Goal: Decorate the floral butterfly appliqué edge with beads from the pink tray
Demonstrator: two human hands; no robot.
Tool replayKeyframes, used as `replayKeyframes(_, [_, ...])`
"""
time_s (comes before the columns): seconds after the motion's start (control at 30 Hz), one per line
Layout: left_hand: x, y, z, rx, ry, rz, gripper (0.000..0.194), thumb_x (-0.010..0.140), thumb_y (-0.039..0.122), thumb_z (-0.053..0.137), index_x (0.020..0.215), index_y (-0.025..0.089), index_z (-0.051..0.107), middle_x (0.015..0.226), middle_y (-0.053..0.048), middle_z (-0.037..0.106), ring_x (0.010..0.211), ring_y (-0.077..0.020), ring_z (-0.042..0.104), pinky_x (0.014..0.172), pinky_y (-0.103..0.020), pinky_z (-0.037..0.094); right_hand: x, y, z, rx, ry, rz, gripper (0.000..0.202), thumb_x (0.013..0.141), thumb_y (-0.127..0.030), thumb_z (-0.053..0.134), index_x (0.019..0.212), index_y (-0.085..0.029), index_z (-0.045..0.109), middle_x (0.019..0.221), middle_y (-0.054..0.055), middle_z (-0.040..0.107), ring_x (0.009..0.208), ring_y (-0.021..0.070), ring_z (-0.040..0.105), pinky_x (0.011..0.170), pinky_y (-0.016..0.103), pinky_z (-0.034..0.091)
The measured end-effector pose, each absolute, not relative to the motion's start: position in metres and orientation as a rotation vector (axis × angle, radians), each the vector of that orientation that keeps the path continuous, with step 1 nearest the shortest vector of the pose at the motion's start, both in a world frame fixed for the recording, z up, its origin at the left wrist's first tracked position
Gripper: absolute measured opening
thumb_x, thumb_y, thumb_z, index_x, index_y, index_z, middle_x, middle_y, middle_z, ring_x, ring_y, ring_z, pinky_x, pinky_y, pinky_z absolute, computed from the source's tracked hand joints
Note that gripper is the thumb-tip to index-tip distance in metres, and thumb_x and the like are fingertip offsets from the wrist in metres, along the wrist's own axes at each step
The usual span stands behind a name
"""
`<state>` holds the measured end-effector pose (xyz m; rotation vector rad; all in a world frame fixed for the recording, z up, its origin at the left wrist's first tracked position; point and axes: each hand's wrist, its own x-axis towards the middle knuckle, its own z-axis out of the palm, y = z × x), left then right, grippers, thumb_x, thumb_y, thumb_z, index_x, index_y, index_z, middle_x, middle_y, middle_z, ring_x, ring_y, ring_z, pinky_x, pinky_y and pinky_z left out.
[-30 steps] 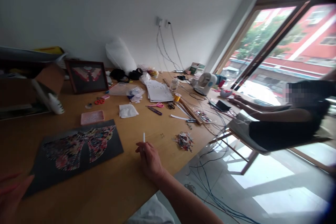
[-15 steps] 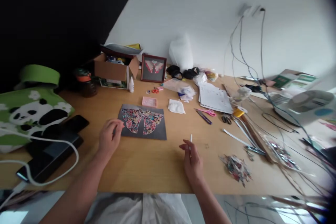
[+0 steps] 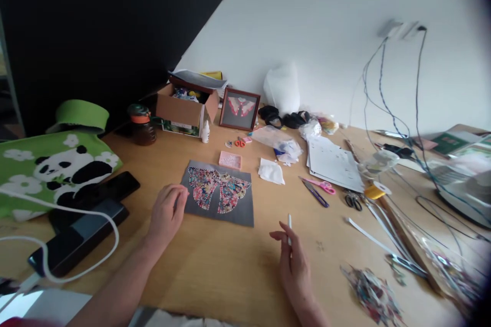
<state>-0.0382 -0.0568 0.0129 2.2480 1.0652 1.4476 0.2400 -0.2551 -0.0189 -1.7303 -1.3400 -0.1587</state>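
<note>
A dark grey board (image 3: 245,214) lies flat on the table, bearing a patterned butterfly shape (image 3: 233,191) edged with small pearl-like dots. At the board's left edge is my left hand (image 3: 169,209), its fingers curled and pressed together; whatever they may hold is hidden. My right hand (image 3: 293,260) rests on the table to the lower right of the board. Between its fingers sits a thin white pen-like stick (image 3: 289,222), pointing up and away. Just behind the board stands a small pink tray (image 3: 230,160) of tiny pale beads. A folded white tissue (image 3: 271,171) is right of the tray.
Pink scissors (image 3: 324,185), black-handled scissors (image 3: 353,201) and paper sheets (image 3: 333,163) lie on the right. Fabric scraps (image 3: 374,294) are near the front. A glue bottle (image 3: 206,132), cardboard box (image 3: 184,107) and framed butterfly (image 3: 240,108) stand behind. A black power bank (image 3: 80,235) with white cable is left.
The view has turned left and tipped, so the table's things sit farther right and lower. Both hands keep nearly the same pose and place by the board.
</note>
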Motion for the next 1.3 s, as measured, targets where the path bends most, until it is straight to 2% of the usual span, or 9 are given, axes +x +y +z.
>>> replayKeyframes(0.13, [-0.037, -0.058, 0.012, 2.27, 1.078, 1.404, 0.023, 0.101, 0.027, 0.045, 0.088, 0.02, 0.064, 0.092, -0.005, 0.068, 0.09, -0.0192, 0.064, 0.083, -0.035, 0.051, 0.254, -0.199, 0.018, -1.621, -1.305, -0.072, 0.028, 0.102, -0.03, 0.047, 0.125, -0.023, 0.061, 0.081, 0.001, 0.076, 0.071, 0.0151, 0.073, 0.06, 0.024, 0.052])
replayKeyframes(0.23, [-0.037, -0.058, 0.011, 2.245, 1.132, 1.366, 0.024, 0.101, 0.029, 0.046, 0.089, 0.021, 0.064, 0.093, -0.005, 0.068, 0.091, -0.0196, 0.065, 0.083, -0.035, 0.052, 0.263, -0.136, 0.055, -1.527, -1.216, -0.054, 0.028, 0.099, -0.04, 0.053, 0.109, -0.021, 0.07, 0.08, 0.004, 0.075, 0.074, 0.0172, 0.072, 0.063, 0.026, 0.051])
replayKeyframes(0.33, [-0.038, -0.056, 0.008, 2.228, 1.196, 1.343, 0.024, 0.101, 0.032, 0.046, 0.091, 0.021, 0.065, 0.094, -0.005, 0.068, 0.091, -0.0203, 0.065, 0.083, -0.036, 0.052, 0.268, -0.07, 0.073, -1.485, -1.191, -0.036, 0.038, 0.095, -0.051, 0.054, 0.097, -0.018, 0.073, 0.077, 0.005, 0.073, 0.07, 0.0176, 0.068, 0.056, 0.025, 0.045])
replayKeyframes(0.47, [-0.039, -0.053, 0.001, 2.218, 1.27, 1.312, 0.027, 0.101, 0.035, 0.044, 0.091, 0.021, 0.065, 0.093, -0.005, 0.069, 0.089, -0.0203, 0.066, 0.081, -0.036, 0.053, 0.273, -0.004, 0.051, -1.501, -1.081, 0.057, 0.052, 0.093, -0.063, 0.045, 0.079, -0.018, 0.067, 0.061, 0.002, 0.064, 0.062, 0.0171, 0.062, 0.057, 0.027, 0.043])
replayKeyframes(0.6, [-0.04, -0.049, -0.002, 2.174, 1.331, 1.286, 0.028, 0.1, 0.038, 0.045, 0.091, 0.022, 0.066, 0.092, -0.005, 0.07, 0.089, -0.0203, 0.067, 0.081, -0.035, 0.054, 0.283, 0.021, 0.009, -1.568, -1.08, 0.167, 0.056, 0.092, -0.069, 0.039, 0.077, -0.02, 0.062, 0.064, 0.004, 0.066, 0.063, 0.0199, 0.063, 0.061, 0.03, 0.043])
replayKeyframes(0.8, [-0.039, -0.043, -0.002, 2.121, 1.391, 1.269, 0.032, 0.099, 0.042, 0.045, 0.089, 0.023, 0.068, 0.092, -0.005, 0.072, 0.087, -0.0214, 0.068, 0.081, -0.037, 0.056, 0.296, 0.022, -0.017, -1.614, -1.191, 0.089, 0.053, 0.096, -0.065, 0.035, 0.074, -0.022, 0.056, 0.067, 0.003, 0.064, 0.065, 0.0186, 0.059, 0.064, 0.03, 0.041])
replayKeyframes(1.3, [-0.039, -0.044, -0.002, 1.939, 1.457, 1.216, 0.035, 0.097, 0.052, 0.044, 0.095, 0.026, 0.068, 0.098, -0.005, 0.074, 0.093, -0.0241, 0.071, 0.084, -0.039, 0.058, 0.301, 0.029, -0.029, -1.621, -1.361, 0.0, 0.046, 0.098, -0.06, 0.031, 0.07, -0.025, 0.043, 0.068, 0.003, 0.056, 0.069, 0.0197, 0.052, 0.067, 0.031, 0.037])
